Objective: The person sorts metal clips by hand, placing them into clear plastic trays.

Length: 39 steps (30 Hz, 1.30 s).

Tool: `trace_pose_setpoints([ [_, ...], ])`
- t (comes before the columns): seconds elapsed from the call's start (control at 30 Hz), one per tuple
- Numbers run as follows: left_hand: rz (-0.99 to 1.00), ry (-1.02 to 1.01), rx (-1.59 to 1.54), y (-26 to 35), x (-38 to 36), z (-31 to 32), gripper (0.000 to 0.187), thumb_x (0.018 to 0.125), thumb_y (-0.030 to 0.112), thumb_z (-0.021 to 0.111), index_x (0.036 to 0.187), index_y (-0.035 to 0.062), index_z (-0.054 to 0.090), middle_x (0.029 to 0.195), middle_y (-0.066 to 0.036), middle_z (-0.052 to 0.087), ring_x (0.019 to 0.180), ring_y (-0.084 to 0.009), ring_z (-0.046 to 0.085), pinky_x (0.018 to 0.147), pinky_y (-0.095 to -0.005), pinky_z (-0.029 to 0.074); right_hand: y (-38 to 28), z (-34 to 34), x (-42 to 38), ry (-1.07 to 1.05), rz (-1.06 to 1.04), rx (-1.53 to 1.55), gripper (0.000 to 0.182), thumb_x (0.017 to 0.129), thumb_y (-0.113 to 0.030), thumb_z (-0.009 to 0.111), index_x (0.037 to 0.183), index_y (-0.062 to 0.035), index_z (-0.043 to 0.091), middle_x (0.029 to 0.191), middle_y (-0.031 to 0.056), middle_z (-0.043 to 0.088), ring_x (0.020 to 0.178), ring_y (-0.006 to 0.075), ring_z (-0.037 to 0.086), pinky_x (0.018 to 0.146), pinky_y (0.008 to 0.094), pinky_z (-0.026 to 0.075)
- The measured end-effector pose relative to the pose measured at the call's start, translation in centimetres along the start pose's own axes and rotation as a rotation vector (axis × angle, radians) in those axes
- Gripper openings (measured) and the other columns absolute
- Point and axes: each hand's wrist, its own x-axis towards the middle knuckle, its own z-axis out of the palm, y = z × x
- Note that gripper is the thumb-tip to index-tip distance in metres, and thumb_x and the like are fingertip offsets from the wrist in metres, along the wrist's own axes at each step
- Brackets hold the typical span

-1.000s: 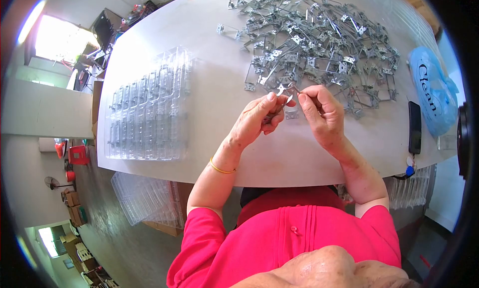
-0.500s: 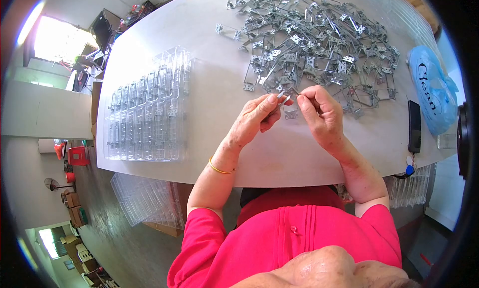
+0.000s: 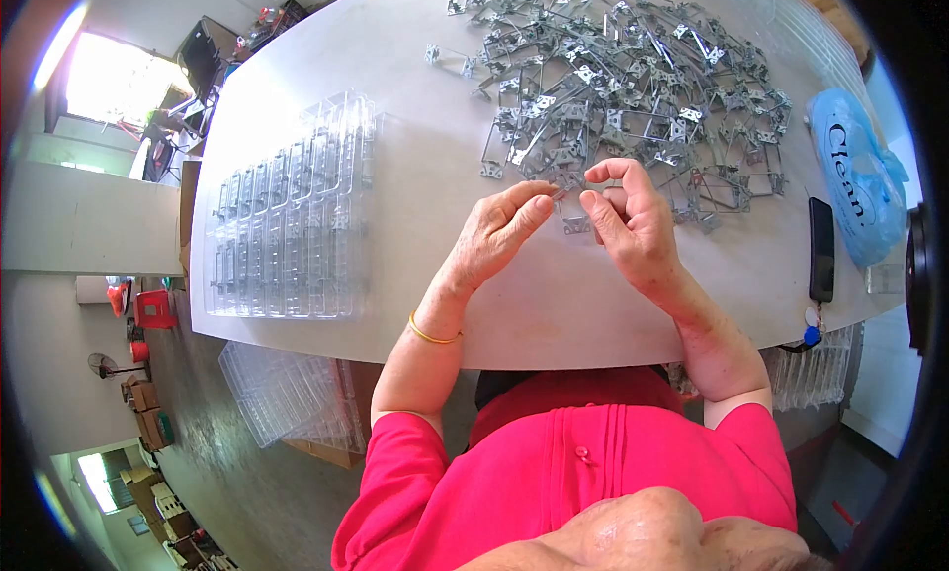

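My left hand (image 3: 502, 230) is just in front of the pile of metal brackets (image 3: 633, 96), its thumb and index finger close together. A thin sliver shows at its fingertips, too small to name. To its right, my right hand (image 3: 635, 217) is raised with thumb and index finger apart, the other fingers curled and no object visible between them. A single metal bracket (image 3: 575, 223) lies on the table between the two hands, at the pile's near edge. The pile is a tangle of silvery brackets with thin wire rods.
At left on the white table (image 3: 425, 324) stand stacked clear plastic trays (image 3: 287, 215) with metal parts in rows. On the right lie a black phone (image 3: 820, 250) and a blue plastic bag (image 3: 852, 175). More clear trays (image 3: 282, 398) sit below the table's left edge.
My hands have drawn slightly apart. The right thumb and index finger have opened, and the metal part seen between my hands before no longer shows clearly.
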Motion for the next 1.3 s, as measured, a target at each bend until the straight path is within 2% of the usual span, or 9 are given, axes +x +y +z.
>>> trace_pose_setpoints([
  [0.13,-0.013,-0.045,0.023,0.4,-0.1,0.1,0.050,0.103,0.042,0.061,0.125,-0.0022,0.069,0.082,0.001,0.057,0.078,-0.0085,0.051,0.070,-0.0251,0.044,-0.2,-0.4,0.4,-0.116,0.097,0.136,0.029,0.106,-0.022,0.060,0.124,-0.0010,0.050,0.064,-0.0031,0.055,0.055,0.0050,0.047,0.052,0.0221,0.037],
  [0.37,0.054,-0.102,0.139,0.2,-0.1,-0.1,0.046,0.103,0.036,0.063,0.123,-0.0050,0.067,0.095,-0.008,0.070,0.088,-0.0142,0.063,0.080,-0.0305,0.051,-0.2,-0.9,0.8,-0.217,0.236,0.285,0.024,0.106,-0.024,0.060,0.118,-0.0029,0.055,0.065,-0.0005,0.058,0.055,0.0062,0.052,0.053,0.0224,0.042],
  [0.6,0.079,-0.220,0.260,0.4,-0.2,0.1,0.043,0.103,0.035,0.062,0.121,-0.0036,0.067,0.105,-0.015,0.074,0.095,-0.0213,0.070,0.085,-0.0336,0.053,0.1,-1.6,0.9,-0.162,0.135,0.073,0.011,0.104,-0.017,0.063,0.097,-0.0080,0.064,0.070,-0.0110,0.051,0.060,-0.0026,0.040,0.052,0.0194,0.030],
  [0.7,0.158,-0.272,0.167,0.1,-0.3,0.4,0.049,0.104,0.041,0.059,0.122,-0.0036,0.067,0.094,-0.012,0.072,0.086,-0.0190,0.067,0.077,-0.0318,0.053,0.1,-2.0,1.1,-0.062,0.083,0.126,0.011,0.103,-0.015,0.063,0.094,-0.0084,0.064,0.072,-0.0121,0.050,0.061,-0.0032,0.038,0.052,0.0194,0.028],
  [0.77,-0.036,-0.275,-0.059,0.1,-0.5,0.3,0.058,0.106,0.049,0.051,0.120,-0.0041,0.067,0.078,-0.007,0.062,0.068,-0.0143,0.056,0.062,-0.0283,0.045,0.1,-2.5,1.4,0.045,0.079,0.254,0.010,0.103,-0.017,0.064,0.096,-0.0094,0.065,0.073,-0.0095,0.054,0.061,-0.0020,0.043,0.052,0.0188,0.031],
  [0.9,-0.136,-0.280,-0.458,0.0,-0.1,0.2,0.067,0.107,0.056,0.038,0.119,-0.0047,0.065,0.065,-0.002,0.048,0.053,-0.0106,0.039,0.052,-0.0258,0.033,-0.6,-2.8,1.2,0.118,0.090,0.323,0.009,0.104,-0.017,0.063,0.102,-0.0083,0.063,0.078,-0.0038,0.063,0.063,0.0009,0.053,0.054,0.0188,0.040],
  [0.97,-0.129,-0.288,-0.544,-0.4,0.2,0.0,0.067,0.108,0.055,0.037,0.119,-0.0048,0.064,0.064,-0.003,0.049,0.052,-0.0112,0.040,0.051,-0.0260,0.034,-0.4,-2.2,1.1,0.092,-0.070,0.314,0.007,0.104,-0.013,0.062,0.108,-0.0066,0.061,0.088,0.0027,0.070,0.070,0.0056,0.064,0.059,0.0205,0.049],
  [1.1,-0.125,-0.280,-0.686,-1.0,0.5,-0.1,0.066,0.108,0.054,0.033,0.119,-0.0053,0.061,0.065,-0.005,0.052,0.049,-0.0130,0.042,0.049,-0.0274,0.037,-0.1,-1.3,0.4,0.063,-0.165,0.245,0.007,0.103,-0.004,0.060,0.109,-0.0047,0.059,0.096,0.0084,0.072,0.076,0.0098,0.069,0.063,0.0241,0.054],
  [1.3,-0.114,-0.293,-0.690,-0.9,0.5,0.0,0.063,0.109,0.051,0.034,0.120,-0.0055,0.059,0.066,-0.006,0.052,0.050,-0.0125,0.041,0.049,-0.0278,0.037,0.4,-0.7,0.3,0.058,-0.290,0.099,0.009,0.099,0.000,0.065,0.107,-0.0009,0.061,0.096,0.0070,0.070,0.080,0.0120,0.073,0.066,0.0235,0.057],
])
